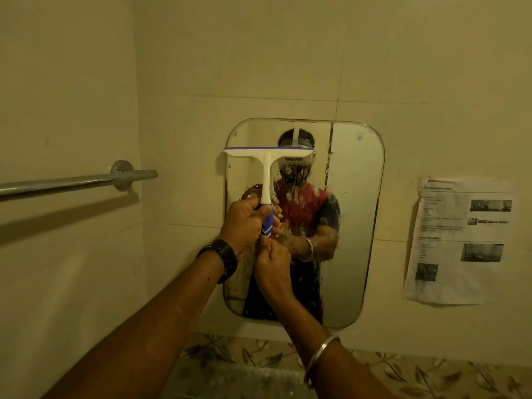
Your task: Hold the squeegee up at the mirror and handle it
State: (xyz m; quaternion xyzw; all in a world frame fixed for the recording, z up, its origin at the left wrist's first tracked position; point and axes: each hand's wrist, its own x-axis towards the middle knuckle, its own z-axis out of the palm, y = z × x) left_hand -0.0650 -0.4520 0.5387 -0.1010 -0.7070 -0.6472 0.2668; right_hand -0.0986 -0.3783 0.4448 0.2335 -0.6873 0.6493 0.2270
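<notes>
Both hands (259, 234) clamped on squeegee (269, 156) handle, grip mostly hidden, mirror (357, 226) smeared.

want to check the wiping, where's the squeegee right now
In the head view the squeegee is left of centre, upright against the mirror, blade level near its top. The left hand grips its blue handle, the right hand just below.
</notes>
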